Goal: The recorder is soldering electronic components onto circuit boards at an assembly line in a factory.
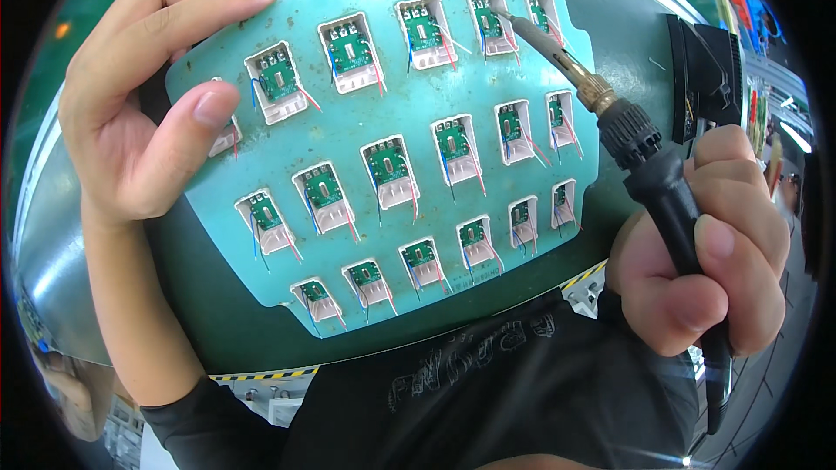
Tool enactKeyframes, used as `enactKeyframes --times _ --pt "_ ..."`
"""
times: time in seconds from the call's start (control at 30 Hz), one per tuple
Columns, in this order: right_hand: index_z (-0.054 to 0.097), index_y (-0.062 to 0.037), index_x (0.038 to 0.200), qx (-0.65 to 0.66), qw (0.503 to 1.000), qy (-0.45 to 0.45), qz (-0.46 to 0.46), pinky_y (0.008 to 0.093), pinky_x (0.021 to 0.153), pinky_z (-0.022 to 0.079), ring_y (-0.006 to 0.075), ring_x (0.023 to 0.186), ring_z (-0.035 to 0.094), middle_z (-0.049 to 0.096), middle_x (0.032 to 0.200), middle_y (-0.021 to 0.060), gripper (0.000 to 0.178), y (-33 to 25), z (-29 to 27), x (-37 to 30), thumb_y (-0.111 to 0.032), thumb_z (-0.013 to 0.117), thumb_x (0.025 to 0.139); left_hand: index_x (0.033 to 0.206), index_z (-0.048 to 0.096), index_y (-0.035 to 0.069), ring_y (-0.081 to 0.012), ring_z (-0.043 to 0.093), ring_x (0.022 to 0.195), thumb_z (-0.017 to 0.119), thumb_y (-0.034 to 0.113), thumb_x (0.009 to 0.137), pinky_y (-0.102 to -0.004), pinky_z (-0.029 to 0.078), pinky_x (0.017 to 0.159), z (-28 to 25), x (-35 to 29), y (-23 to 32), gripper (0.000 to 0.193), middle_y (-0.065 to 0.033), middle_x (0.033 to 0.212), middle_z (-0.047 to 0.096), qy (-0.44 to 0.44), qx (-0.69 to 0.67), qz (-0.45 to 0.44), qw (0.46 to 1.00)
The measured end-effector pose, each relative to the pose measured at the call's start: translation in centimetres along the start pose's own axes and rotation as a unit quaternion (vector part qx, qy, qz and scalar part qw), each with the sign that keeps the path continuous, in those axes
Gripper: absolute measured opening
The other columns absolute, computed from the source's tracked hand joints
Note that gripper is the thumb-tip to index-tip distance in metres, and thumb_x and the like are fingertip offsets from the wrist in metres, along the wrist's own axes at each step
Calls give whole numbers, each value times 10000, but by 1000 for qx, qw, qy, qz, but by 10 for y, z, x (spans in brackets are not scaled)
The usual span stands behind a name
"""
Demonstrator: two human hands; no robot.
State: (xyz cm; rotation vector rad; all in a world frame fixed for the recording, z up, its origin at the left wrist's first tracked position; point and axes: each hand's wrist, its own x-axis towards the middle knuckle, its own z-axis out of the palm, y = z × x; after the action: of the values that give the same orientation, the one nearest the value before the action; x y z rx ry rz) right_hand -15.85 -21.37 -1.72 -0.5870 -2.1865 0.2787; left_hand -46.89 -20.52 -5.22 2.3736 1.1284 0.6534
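Note:
My right hand (710, 248) is closed round the black handle of a soldering iron (601, 104). The iron's tip reaches a green circuit board (490, 24) in a white plastic housing, second from the right in the far row. Several such housings sit in rows in a turquoise tray (344, 135), each with a small board and thin blue, red and white wires. At the tray's far left corner, my left hand (152, 91) grips the edge, its index finger along the rim and its thumb over a housing (225, 135) that it partly hides.
The tray lies on a dark green work surface (235, 313) with a yellow-and-black striped front edge (261, 375). Right of it stands a black stand-like object (705, 78). Red and blue items (736, 0) show at the far right. Part of another person's arm (78, 392) appears lower left.

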Motion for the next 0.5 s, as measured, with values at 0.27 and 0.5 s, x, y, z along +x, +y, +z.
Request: enactKeyframes --times 0.27,0.5 --pt "455 -46 1020 -1 1000 -2 4 327 451 302 163 488 377 477 749 139 345 -2 1 1 -386 416 975 1066 624 -80 -223 520 832 561 374 818 -290 387 729 -1 1 0 521 -152 915 545 -7 5 7 1000" --pt "454 -42 1018 -25 1000 5 9 328 449 308 164 485 382 481 752 143 345 3 0 -1 -383 422 974 1065 625 -77 -225 519 830 561 372 817 -295 388 729 0 8 -5 517 -149 905 545 -5 -1 25 1000"
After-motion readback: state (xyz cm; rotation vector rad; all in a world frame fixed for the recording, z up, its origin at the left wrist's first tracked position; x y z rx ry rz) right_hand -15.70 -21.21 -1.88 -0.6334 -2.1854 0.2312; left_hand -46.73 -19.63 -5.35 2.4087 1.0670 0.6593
